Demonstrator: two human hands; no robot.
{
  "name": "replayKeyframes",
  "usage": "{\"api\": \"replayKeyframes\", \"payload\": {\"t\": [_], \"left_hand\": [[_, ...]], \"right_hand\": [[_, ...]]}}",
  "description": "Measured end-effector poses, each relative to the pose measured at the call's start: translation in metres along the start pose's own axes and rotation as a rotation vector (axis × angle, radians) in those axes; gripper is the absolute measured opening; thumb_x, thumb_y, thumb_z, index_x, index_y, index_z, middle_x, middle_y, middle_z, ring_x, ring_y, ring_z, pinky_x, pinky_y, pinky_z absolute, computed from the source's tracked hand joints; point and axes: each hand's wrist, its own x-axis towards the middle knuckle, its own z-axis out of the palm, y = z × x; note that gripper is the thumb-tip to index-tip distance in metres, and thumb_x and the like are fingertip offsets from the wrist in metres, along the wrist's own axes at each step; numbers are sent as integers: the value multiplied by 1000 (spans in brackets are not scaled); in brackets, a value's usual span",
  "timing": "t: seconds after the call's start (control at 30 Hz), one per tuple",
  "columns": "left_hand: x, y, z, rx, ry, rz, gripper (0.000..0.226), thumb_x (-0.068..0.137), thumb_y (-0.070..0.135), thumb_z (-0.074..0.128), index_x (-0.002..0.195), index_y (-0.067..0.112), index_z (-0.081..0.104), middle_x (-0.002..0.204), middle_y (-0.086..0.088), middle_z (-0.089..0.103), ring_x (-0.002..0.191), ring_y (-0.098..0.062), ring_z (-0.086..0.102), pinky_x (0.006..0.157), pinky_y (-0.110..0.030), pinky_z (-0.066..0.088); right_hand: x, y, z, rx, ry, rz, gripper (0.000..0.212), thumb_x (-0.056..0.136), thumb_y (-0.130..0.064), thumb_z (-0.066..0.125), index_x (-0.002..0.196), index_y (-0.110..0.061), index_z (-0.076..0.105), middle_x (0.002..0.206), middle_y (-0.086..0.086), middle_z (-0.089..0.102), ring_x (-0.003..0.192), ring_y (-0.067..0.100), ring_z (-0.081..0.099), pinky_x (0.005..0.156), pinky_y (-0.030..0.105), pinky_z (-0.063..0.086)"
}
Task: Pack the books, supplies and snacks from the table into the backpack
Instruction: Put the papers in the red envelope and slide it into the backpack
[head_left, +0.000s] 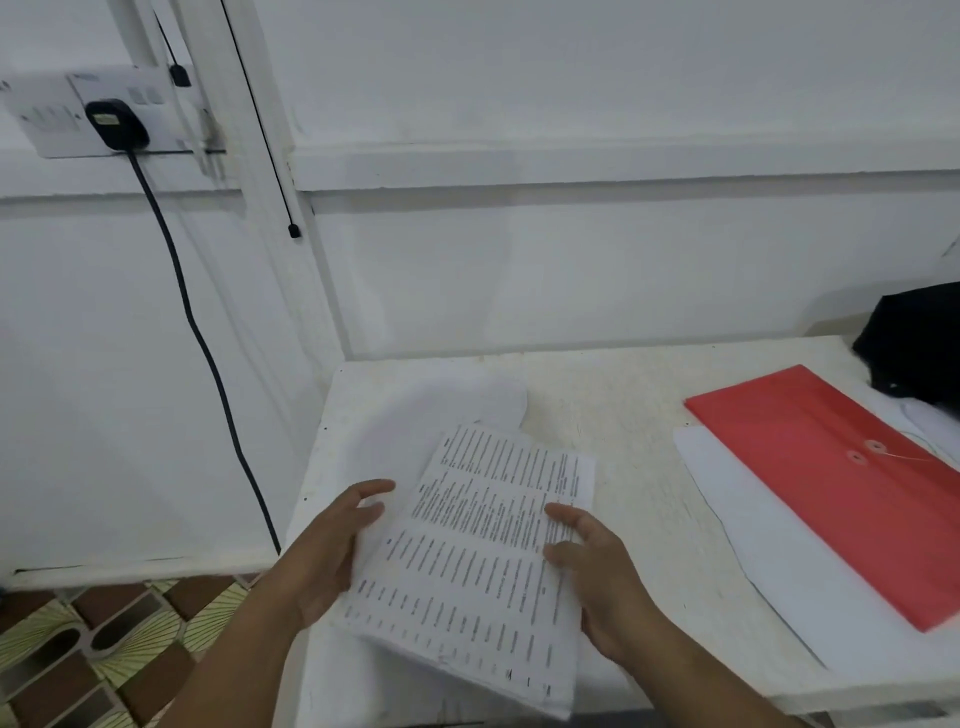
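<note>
While both hands close on a thick stack of printed pages (488, 561) above the near left part of the white surface (634, 415), the left hand (332, 551) holds the stack's left edge, its fingers curled toward the paper and partly blurred, so how tight that grip is cannot be told exactly. The right hand (597, 577) takes the opposite edge, thumb and forefinger laid on the top sheet and the remaining fingers tucked below, a half-closed grip that pinches the pages. Between the two hands the stack is tilted, its far corner raised and its near corner hanging past the front edge of the surface. Just beyond the left hand lies a blurred white sheet (457, 405), flat on the surface. Well to the right of the right hand a red string-tie envelope (826, 483) rests on top of a larger white sheet (769, 551), overlapping it along its right side. Farther right still, beyond the envelope, a black bag (919, 348) sits at the back corner, only partly in view. Left of the left hand, off the surface, a black cable (192, 322) drops from a plug (117, 124) in a wall socket down toward a patterned floor (104, 649).
</note>
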Motion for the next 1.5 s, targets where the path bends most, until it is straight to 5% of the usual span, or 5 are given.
{"api": "replayKeyframes", "payload": {"t": [0.17,0.3,0.87,1.2,1.5], "left_hand": [[-6,-3,-4,40,-181,2,45,84,10,75,124,28,65,124,-13,68,109,-41,67,92,-57,54],[-5,-1,2,-41,-259,-54,53,88,-9,61,128,25,63,129,-18,64,104,-50,66,73,-50,61],[5,11,47,73,-321,-26,58,73,1,71,124,30,66,137,-13,55,107,-46,67,96,-67,48],[28,-3,75,-87,-306,-112,60,70,-5,64,127,13,66,133,-23,61,113,-51,62,102,-69,41],[-1,67,140,-92,-210,436,71,77,-23,59,130,24,60,134,-1,62,119,-26,64,91,-51,57]], "right_hand": [[-4,10,5,-474,-46,-182,32,97,-13,51,115,-40,52,130,-15,52,108,2,57,82,19,53],[-7,12,11,-539,-23,-219,32,91,-26,51,112,-50,50,133,-13,50,115,9,57,96,37,55],[-11,-9,-29,211,218,-15,46,84,12,67,116,-21,64,106,1,64,90,32,72,67,44,62],[2,-25,-68,181,-60,212,34,94,10,49,116,-11,65,115,18,70,93,39,73,79,55,60],[4,-128,-115,-267,-236,-499,35,97,5,50,106,-27,62,123,-2,66,103,22,70,79,43,61]]}}
